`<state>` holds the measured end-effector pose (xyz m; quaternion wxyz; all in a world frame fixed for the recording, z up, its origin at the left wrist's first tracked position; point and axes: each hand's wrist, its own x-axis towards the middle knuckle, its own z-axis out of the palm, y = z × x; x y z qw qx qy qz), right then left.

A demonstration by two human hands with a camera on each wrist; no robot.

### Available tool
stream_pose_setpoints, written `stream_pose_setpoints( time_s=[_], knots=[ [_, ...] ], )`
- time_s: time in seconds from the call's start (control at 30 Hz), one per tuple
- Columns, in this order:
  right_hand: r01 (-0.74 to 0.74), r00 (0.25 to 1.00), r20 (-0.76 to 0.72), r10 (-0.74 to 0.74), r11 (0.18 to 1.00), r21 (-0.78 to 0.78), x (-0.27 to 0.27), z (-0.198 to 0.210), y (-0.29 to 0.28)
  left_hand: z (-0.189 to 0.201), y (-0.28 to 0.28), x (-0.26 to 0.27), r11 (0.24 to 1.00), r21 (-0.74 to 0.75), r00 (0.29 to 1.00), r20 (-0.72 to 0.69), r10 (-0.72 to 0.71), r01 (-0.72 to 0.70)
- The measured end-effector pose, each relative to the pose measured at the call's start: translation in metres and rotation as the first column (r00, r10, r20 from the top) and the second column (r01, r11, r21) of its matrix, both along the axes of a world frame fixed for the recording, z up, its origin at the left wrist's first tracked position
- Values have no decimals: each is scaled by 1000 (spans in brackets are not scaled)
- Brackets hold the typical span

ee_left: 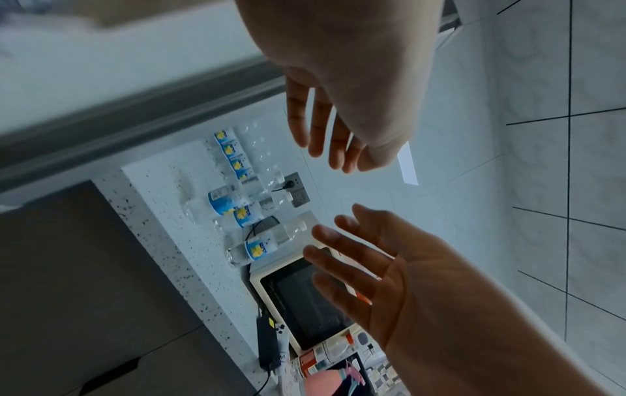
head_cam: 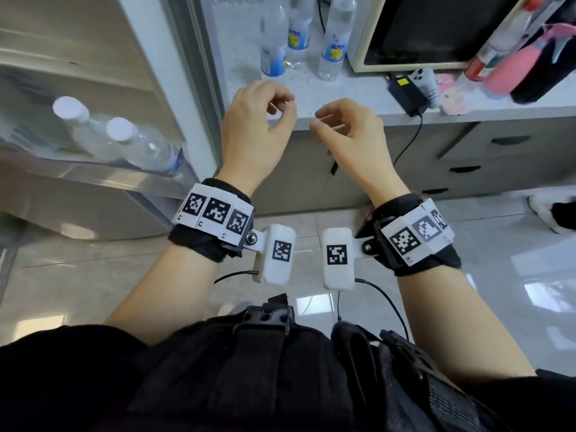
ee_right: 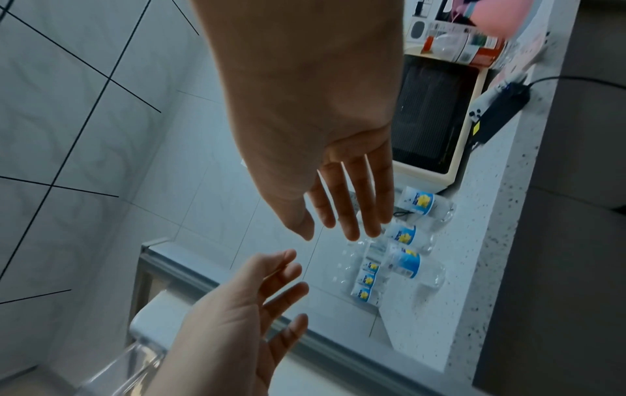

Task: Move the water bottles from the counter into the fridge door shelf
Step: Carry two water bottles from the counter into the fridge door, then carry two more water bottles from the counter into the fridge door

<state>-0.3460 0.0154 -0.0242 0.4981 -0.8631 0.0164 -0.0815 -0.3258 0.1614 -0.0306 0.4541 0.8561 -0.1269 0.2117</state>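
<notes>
Hovering: left hand, right hand, each grip released, empty | bottles upright on desk, reachable | two stand shelved in door shelf

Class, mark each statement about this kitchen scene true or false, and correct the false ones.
1. Both hands are empty. True: the left hand and right hand hold nothing.
2. Two bottles already sit in the fridge door shelf. True.
3. No bottles remain on the counter. False: several counter bottles still stand there.
4. The microwave stands on the floor. False: it is on the counter.
</notes>
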Motion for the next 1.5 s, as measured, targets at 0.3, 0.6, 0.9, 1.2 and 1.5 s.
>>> stream_pose_setpoints(
  time_s=[0.3,0.6,0.9,1.2,1.5],
  knots=[
    [26,999,-20,-26,1000,5,65,-8,-54,-11,-53,68,999,1,982,-185,31,-32],
    [95,995,4,-95,994,-47,189,5,-93,-3,-84,205,994,8,970,-217,106,-107],
    [162,986,-23,-164,985,-64,293,1,-120,-5,-96,302,922,113,908,-162,386,-371],
    [63,989,-132,-72,995,-71,392,-18,-126,-25,-86,359,819,208,757,-313,574,-534],
    [-11,994,-109,-2,992,-122,439,-34,-131,-38,-80,369,765,129,682,-376,627,-631]
  ],
)
